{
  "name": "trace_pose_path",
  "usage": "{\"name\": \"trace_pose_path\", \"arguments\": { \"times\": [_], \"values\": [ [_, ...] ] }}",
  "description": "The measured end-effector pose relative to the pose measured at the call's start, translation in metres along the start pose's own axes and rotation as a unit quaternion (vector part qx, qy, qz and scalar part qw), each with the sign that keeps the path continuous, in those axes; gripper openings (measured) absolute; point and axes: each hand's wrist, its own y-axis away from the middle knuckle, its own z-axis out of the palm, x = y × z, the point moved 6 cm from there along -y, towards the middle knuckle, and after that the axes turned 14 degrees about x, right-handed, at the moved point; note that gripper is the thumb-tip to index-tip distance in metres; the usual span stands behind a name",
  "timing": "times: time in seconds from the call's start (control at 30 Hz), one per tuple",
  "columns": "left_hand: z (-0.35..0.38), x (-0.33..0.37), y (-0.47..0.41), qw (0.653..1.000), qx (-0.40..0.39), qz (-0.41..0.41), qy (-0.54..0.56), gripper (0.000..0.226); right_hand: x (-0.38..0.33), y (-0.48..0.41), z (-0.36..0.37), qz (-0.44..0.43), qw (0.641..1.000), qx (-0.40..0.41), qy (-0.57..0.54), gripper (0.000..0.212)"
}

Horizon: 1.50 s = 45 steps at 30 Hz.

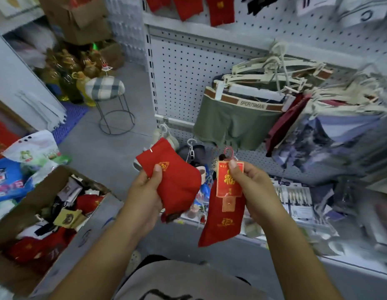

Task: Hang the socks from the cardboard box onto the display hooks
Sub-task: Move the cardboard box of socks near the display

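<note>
You hold two red socks in front of the pegboard [177,68]. Your left hand [145,191] grips the folded red sock [177,182]: your thumb presses across its front just beside a gold emblem, and your fingers curl round behind it. Your right hand [253,189] pinches the top of the label card [229,180] fixed to the carded red sock [222,224], which hangs straight down from your thumb and fingers. A small red hook loop [229,152] stands up above the card, clear of your fingertips. The two socks are near each other but apart.

The cardboard box [90,232] sits open at your lower left, beside your left forearm, holding a jumble of red, black and pale socks.

On the pegboard above your right hand, olive green briefs [227,126] with a "SPORTSMAN" waistband hang from cream hangers [264,72]. More hanging red socks [218,9] show at the top edge. A stool [106,89] with a checked cushion stands on the floor to the left.
</note>
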Motion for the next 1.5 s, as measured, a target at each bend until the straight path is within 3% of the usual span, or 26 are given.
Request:
{"name": "trace_pose_path", "arguments": {
  "times": [0.17, 0.37, 0.5, 0.63, 0.77, 0.97, 1.1, 1.27, 1.37, 1.5],
  "values": [
    [0.041, -0.02, 0.02, 0.99, -0.012, -0.084, 0.113, 0.037, 0.028, 0.007, -0.025, 0.078, 0.989, -0.126, -0.017, 0.032],
    [0.049, -0.033, 0.019, 0.983, 0.009, -0.117, 0.139, 0.04, 0.046, 0.013, -0.022, 0.084, 0.982, -0.165, -0.024, 0.012],
    [0.055, -0.038, 0.023, 0.99, -0.099, -0.096, -0.026, 0.051, 0.034, -0.001, -0.02, 0.067, 0.992, -0.093, -0.048, 0.033],
    [0.053, -0.051, 0.036, 0.961, -0.208, -0.078, -0.164, 0.047, 0.029, -0.011, -0.022, 0.08, 0.99, -0.02, -0.113, 0.04],
    [0.045, -0.053, 0.03, 0.948, -0.181, 0.023, -0.259, 0.028, 0.037, -0.016, -0.023, 0.094, 0.989, -0.008, -0.118, 0.038],
    [0.035, -0.036, 0.023, 0.939, -0.15, 0.073, -0.3, 0.022, 0.045, -0.022, -0.044, 0.076, 0.995, 0.014, -0.066, 0.028],
    [0.042, -0.022, 0.029, 0.903, -0.198, 0.091, -0.371, 0.018, 0.024, -0.024, -0.047, 0.004, 0.996, -0.093, 0.002, 0.032],
    [0.064, 0.01, 0.031, 0.834, -0.237, 0.185, -0.463, 0.008, 0.0, -0.025, -0.019, -0.005, 0.966, -0.257, 0.03, 0.013],
    [0.078, 0.031, 0.038, 0.843, -0.235, 0.199, -0.44, 0.013, -0.002, -0.024, -0.01, 0.0, 0.951, -0.301, 0.069, 0.01],
    [0.091, 0.064, 0.04, 0.863, -0.189, 0.245, -0.4, 0.03, -0.013, -0.023, -0.01, -0.038, 0.959, -0.279, 0.042, 0.008]
  ]
}}
